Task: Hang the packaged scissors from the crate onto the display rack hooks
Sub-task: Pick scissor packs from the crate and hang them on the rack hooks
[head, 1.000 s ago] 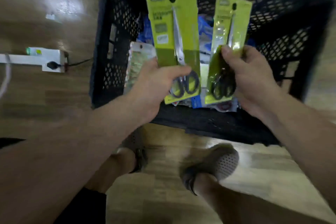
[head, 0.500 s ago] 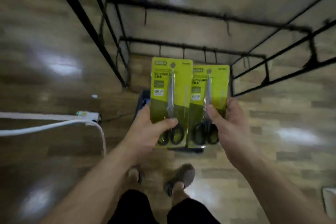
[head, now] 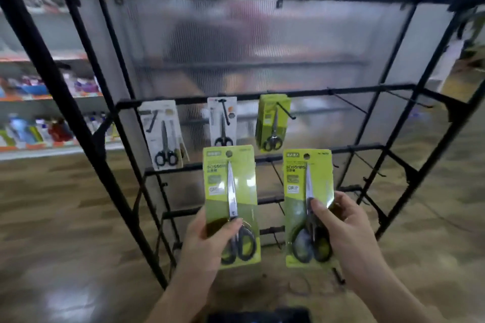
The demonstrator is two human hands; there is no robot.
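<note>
I hold one green scissors pack in each hand, both upright and facing me, in front of the rack [head: 65, 102]. My left hand [head: 207, 241] grasps the left pack [head: 231, 191] at its lower left edge, thumb across the front just above the black handles and fingers behind the card. My right hand [head: 343, 228] grasps the right pack [head: 307, 191] at its lower right edge, thumb pressed on the clear blister where the blades meet the handles. The two packs sit side by side with a gap between them, hang holes at the top, before the middle of the rack's lower rails. Neither is on a hook.

On the rack's second rail from the top, three packs hang. A white pack [head: 162, 134] is near the rail's left end, a narrower white pack [head: 222, 120] just right of it, and a hung green pack [head: 271, 120] right of that, like the ones I hold. Toward the rail's right end, two hooks [head: 346, 103] jut forward.

A ribbed translucent panel [head: 249, 47] backs the rack. Beyond the rack's left edge, shelves [head: 39, 134] carry blurred goods above a wood floor [head: 52, 217]. A dark shape [head: 257, 316] lies at the bottom of my view; I cannot tell what it is.
</note>
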